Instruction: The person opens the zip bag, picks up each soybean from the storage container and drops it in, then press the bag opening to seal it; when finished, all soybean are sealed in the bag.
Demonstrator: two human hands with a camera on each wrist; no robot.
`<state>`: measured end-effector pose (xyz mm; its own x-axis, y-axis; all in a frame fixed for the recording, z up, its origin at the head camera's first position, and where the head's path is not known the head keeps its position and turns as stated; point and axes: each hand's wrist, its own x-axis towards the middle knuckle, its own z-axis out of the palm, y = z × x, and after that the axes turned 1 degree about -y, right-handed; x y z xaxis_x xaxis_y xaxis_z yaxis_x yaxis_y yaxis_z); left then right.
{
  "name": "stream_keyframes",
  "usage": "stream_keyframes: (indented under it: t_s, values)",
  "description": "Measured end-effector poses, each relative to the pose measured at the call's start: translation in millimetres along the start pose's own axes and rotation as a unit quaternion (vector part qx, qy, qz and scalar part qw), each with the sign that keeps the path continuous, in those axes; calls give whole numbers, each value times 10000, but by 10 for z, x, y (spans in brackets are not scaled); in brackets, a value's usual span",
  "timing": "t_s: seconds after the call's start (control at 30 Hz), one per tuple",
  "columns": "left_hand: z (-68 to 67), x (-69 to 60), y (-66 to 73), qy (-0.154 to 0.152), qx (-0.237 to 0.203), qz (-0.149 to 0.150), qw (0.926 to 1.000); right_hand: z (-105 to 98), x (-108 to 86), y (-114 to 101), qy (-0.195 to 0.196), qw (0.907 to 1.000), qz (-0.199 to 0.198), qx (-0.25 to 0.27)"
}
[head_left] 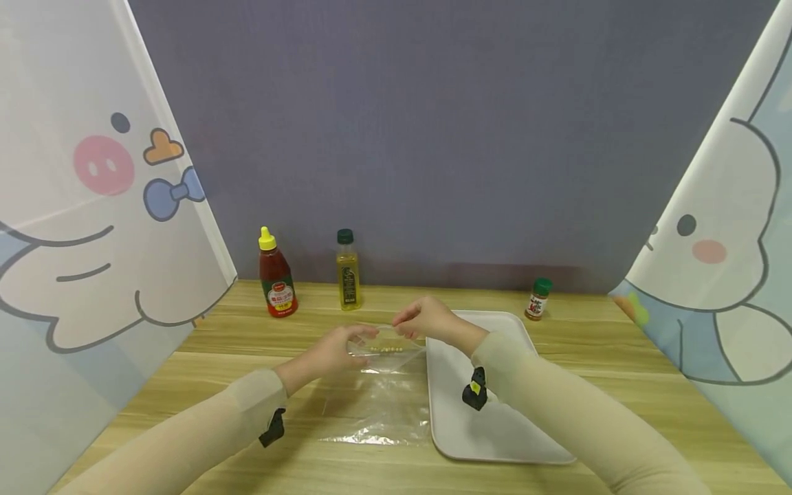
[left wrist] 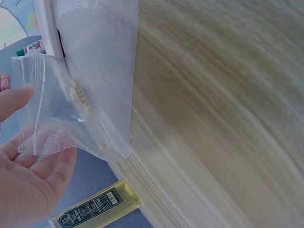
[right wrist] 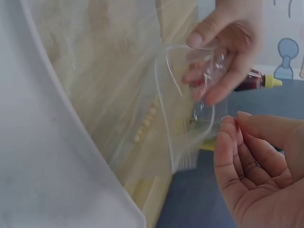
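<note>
A clear zip-lock bag (head_left: 386,395) lies across the table, its raised mouth spread wide. My left hand (head_left: 337,349) holds that mouth at its left side, thumb and fingers apart; in the left wrist view the fingers (left wrist: 45,164) show through the plastic. Inside the bag, small round yellowish beans (left wrist: 81,96) sit in a row, with a single one lower down. Over the bag's right rim is my right hand (head_left: 430,322). Its thumb and fingertips (right wrist: 229,124) meet in a pinch beside the opening in the right wrist view, and no thing shows between them.
A white tray (head_left: 458,440) lies right of the bag, partly beneath my right forearm. Along the back stand a red sauce bottle (head_left: 280,289) with a yellow cap, an oil bottle (head_left: 349,278) and a small green-lidded spice jar (head_left: 537,300). Printed curtains flank the table.
</note>
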<state>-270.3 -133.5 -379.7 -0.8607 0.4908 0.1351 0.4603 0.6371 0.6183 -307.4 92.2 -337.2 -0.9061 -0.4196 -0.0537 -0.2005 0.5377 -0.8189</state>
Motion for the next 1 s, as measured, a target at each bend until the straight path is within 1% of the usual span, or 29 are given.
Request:
stream_keyframes:
  t_s: [0.1, 0.23, 0.37, 0.53, 0.77, 0.9, 1.0]
  values:
    - [-4, -5, 2, 38, 23, -43, 10000, -121, -53, 36, -50, 9999, -57, 106]
    - [-7, -13, 5, 37, -72, -117, 9999, -283, -108, 142, -163, 9996, -66, 208]
    - [-13, -17, 12, 21, -179, -216, 9996, -422, -184, 259, -257, 9995, -13, 187]
    - [-14, -16, 12, 7, -229, -279, 9993, -557, -318, 409, -237, 9996, 116, 73]
    - [-10, -33, 4, 47, -205, -253, 9995, -673, -528, 660, -286, 9994, 196, -43]
    - [-12, -29, 8, 31, -161, -247, 9996, -691, -649, 791, -385, 9988, 302, -98]
    - [-14, -20, 13, 12, -190, -283, 9994, -687, -744, 838, -461, 9982, 351, -162]
